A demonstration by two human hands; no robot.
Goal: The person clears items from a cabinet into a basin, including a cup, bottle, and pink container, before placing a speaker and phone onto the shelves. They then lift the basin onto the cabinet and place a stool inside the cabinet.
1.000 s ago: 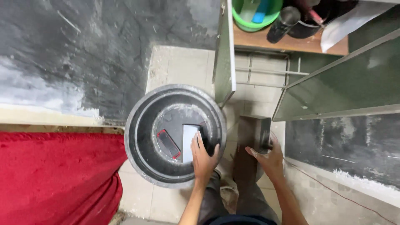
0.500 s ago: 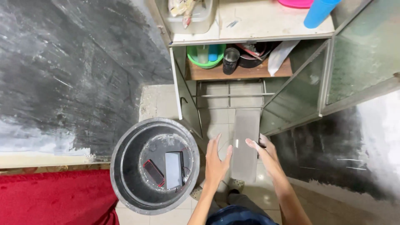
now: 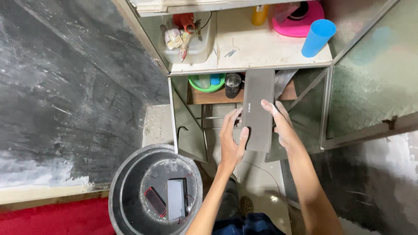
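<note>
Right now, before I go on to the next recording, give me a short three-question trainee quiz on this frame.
1. True or false: both the left hand and the right hand are on the long dark flat box.
2. Multiple choice: where does the blue cup stand? A) inside the round metal tub B) on the upper cabinet shelf C) on the red cloth
3. Fill in: the round metal tub holds a grey flat box and a small dark device with ____ edging.

Key: 1 true; 2 B; 3 red.
</note>
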